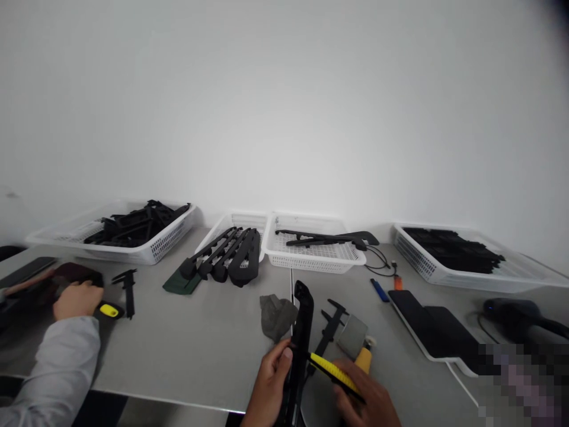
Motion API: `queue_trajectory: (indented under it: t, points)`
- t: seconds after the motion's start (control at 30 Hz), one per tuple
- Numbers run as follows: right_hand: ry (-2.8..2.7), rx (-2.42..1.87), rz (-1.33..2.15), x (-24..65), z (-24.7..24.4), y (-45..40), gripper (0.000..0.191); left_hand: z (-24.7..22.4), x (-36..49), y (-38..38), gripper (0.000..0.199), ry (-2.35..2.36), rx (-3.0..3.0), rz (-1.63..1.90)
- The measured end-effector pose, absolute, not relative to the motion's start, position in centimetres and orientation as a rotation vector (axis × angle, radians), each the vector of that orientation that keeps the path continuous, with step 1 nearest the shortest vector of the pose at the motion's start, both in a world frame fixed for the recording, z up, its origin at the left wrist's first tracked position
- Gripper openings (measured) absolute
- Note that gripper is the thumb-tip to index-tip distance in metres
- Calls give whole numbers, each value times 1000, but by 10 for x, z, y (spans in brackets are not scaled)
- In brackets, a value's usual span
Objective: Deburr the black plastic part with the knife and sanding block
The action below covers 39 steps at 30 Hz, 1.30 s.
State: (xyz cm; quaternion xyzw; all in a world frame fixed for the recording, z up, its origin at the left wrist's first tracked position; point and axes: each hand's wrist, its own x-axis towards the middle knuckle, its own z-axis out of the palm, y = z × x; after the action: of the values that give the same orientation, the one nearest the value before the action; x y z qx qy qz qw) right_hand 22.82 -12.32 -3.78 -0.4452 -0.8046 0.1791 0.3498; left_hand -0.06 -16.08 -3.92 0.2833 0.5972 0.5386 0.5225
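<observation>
My left hand (pixel 268 382) is closed around a long black plastic part (pixel 304 317), which stands nearly upright with its curved end pointing away from me. In my right hand (pixel 371 396) is a yellow-and-black utility knife (pixel 333 370), its front end against the side of the part. The blade itself is too small to make out. A crumpled grey cloth (pixel 276 316) lies just left of the part. To its right are a black caliper (pixel 331 325), a roll of grey tape (pixel 353 335) and a yellow-handled tool (pixel 363 359).
White baskets (pixel 315 261) with black parts line the wall. Several black parts (pixel 244 261) rest over a green pad (pixel 182 283). Dark phone-like panels (pixel 427 326) and a black device (pixel 511 314) lie right. A co-worker's hand (pixel 79 299) works at left, near another caliper (pixel 128 292).
</observation>
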Motion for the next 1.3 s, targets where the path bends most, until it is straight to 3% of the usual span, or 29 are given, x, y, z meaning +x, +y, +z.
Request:
queue_trajectory:
  t: [0.43, 0.63, 0.8, 1.07, 1.3]
  points:
    - [-2041, -1171, 352, 232, -47, -123, 30, -40, -1, -160, 94, 1433, 722, 1274]
    - [-1931, -1328, 372, 239, -48, -118, 36, -47, -1, -161, 84, 1381, 732, 1320]
    - [-2028, -1268, 394, 254, -54, -114, 35, -49, -3, -160, 94, 1408, 707, 1281]
    - [-2109, -1206, 271, 254, -55, -107, 35, -43, -4, -159, 92, 1391, 679, 1291]
    - [-2272, -1122, 250, 261, -65, -117, 34, -33, -3, -160, 109, 1454, 615, 1262]
